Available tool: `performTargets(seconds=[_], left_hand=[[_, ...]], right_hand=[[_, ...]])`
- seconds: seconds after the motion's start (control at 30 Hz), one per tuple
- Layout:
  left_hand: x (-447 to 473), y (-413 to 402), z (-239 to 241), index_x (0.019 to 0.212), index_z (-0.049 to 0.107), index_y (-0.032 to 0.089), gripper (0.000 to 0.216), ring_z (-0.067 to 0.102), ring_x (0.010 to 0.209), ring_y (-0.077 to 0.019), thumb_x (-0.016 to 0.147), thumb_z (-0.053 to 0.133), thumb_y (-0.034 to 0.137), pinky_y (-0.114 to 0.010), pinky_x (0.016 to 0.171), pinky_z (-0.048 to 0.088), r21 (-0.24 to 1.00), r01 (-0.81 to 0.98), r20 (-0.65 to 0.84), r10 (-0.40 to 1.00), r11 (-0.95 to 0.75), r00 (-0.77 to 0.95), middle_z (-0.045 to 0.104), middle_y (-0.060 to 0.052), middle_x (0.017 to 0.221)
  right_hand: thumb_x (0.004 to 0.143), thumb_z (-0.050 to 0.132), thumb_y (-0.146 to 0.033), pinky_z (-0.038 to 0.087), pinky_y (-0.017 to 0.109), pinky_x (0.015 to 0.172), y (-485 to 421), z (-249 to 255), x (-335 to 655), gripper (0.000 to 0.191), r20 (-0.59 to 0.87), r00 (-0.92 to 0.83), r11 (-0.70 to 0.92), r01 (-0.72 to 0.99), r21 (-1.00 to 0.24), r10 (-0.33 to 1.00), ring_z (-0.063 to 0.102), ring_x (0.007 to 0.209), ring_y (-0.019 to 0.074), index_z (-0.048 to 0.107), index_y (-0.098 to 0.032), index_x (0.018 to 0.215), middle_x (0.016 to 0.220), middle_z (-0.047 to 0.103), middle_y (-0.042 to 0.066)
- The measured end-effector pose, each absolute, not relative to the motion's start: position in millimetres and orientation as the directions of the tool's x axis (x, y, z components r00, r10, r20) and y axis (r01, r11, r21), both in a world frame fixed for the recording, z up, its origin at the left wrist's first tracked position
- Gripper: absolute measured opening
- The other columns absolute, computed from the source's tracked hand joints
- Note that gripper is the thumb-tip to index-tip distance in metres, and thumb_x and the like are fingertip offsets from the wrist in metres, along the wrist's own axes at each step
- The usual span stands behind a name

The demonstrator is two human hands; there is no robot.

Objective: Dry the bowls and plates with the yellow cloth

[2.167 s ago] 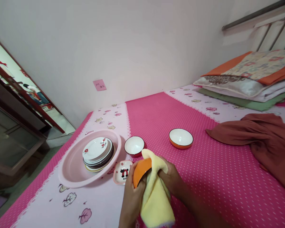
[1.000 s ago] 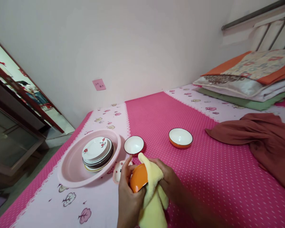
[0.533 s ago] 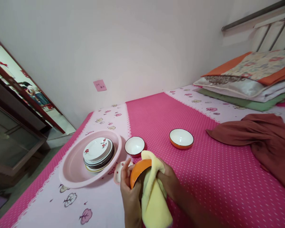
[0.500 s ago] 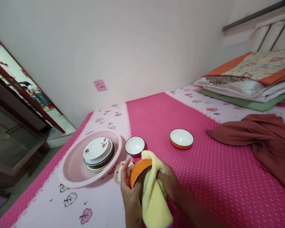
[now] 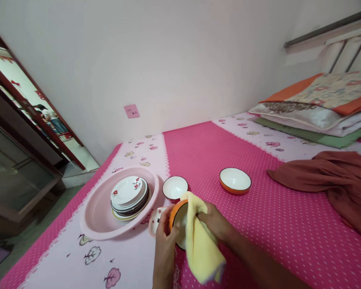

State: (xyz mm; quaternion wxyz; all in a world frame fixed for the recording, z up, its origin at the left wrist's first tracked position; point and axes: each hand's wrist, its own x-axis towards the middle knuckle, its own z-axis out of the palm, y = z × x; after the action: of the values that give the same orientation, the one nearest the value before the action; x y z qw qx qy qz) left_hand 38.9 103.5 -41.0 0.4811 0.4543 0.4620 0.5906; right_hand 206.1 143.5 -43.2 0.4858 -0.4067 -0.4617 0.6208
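My left hand [image 5: 167,237] grips an orange bowl [image 5: 180,224] by its side, thumb on the rim, with the bowl tipped so that its inside faces me and to the right. A yellow cloth [image 5: 201,245] hangs over the bowl's right edge. My right hand [image 5: 212,220] is closed on this cloth and presses it to the bowl; its fingertips are partly hidden. Just beyond stands a bowl with a white inside and red outside [image 5: 175,188]. Behind my left hand, a small spotted dish [image 5: 155,220] is partly covered.
At the left, a pink basin [image 5: 92,224] contains a stack of plates [image 5: 126,190]. Another orange bowl, white inside [image 5: 235,180], sits on the pink bedspread [image 5: 195,152]. A brown-red cloth [image 5: 321,176] lies at the right, near stacked pillows [image 5: 315,116]. A person [image 5: 51,116] is beyond the doorway.
The orange bowl has turned, showing more of its inside and less of its outside. The yellow cloth has swung slightly right with my right hand. The whole view has shifted a little.
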Motion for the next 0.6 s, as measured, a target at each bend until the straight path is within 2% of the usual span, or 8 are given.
performTargets(seconds=[0.07,0.17,0.27,0.37,0.5,0.6], left_hand=[[34,104,-35,0.124,0.071,0.022,0.049,0.067,0.120,-0.0356,0.079,0.076,0.039,-0.045,0.100,0.054,0.994,-0.055,0.089,0.993,-0.093,-0.081,0.074,-0.011,0.127],[36,101,-25,0.115,0.075,0.021,0.045,0.069,0.114,-0.0347,0.070,0.072,0.023,-0.043,0.096,0.054,0.998,0.052,0.043,0.994,-0.038,-0.098,0.078,-0.009,0.117],[41,98,-20,0.108,0.076,0.020,0.042,0.072,0.104,-0.0337,0.066,0.073,0.021,-0.043,0.090,0.056,1.000,0.001,0.012,0.982,-0.012,-0.191,0.079,-0.009,0.111],[45,97,-19,0.107,0.075,0.020,0.043,0.073,0.101,-0.0339,0.065,0.079,0.023,-0.044,0.089,0.058,0.998,-0.066,-0.016,0.974,0.001,-0.227,0.078,-0.010,0.113],[52,97,-20,0.111,0.074,0.021,0.047,0.073,0.106,-0.0339,0.064,0.081,0.021,-0.043,0.091,0.058,0.992,-0.125,-0.031,0.975,0.003,-0.219,0.078,-0.011,0.118],[58,97,-23,0.113,0.072,0.021,0.050,0.072,0.112,-0.0350,0.064,0.081,0.020,-0.043,0.092,0.059,0.992,-0.124,0.006,0.973,-0.035,-0.230,0.077,-0.011,0.120]], right_hand=[[0.066,0.062,-0.015,0.055,0.034,0.084,149,-36,212,0.041,0.018,-0.233,-0.023,-0.171,-0.985,0.972,0.073,0.094,0.0268,0.076,-0.016,0.105,0.098,0.081,0.005],[0.075,0.057,-0.012,0.054,0.035,0.090,147,-30,215,0.042,0.115,-0.347,0.101,-0.059,-0.993,0.931,0.073,0.101,0.0260,0.075,-0.019,0.113,0.106,0.080,0.004],[0.078,0.057,-0.011,0.054,0.042,0.101,141,-28,215,0.057,0.169,-0.365,0.212,0.080,-0.974,0.915,0.071,0.116,0.0289,0.067,-0.021,0.133,0.125,0.077,0.007],[0.073,0.063,-0.009,0.040,0.050,0.121,135,-18,220,0.080,0.241,-0.336,0.339,0.271,-0.901,0.910,0.054,0.142,0.0322,0.053,-0.023,0.152,0.154,0.059,0.011],[0.080,0.060,-0.007,0.041,0.049,0.122,122,-5,224,0.078,0.326,-0.433,0.496,0.371,-0.785,0.841,0.053,0.143,0.0279,0.049,-0.024,0.155,0.155,0.058,0.010],[0.083,0.053,-0.003,0.037,0.051,0.126,112,-7,222,0.079,0.398,-0.462,0.594,0.436,-0.676,0.792,0.047,0.148,0.0268,0.045,-0.025,0.159,0.159,0.054,0.009]])
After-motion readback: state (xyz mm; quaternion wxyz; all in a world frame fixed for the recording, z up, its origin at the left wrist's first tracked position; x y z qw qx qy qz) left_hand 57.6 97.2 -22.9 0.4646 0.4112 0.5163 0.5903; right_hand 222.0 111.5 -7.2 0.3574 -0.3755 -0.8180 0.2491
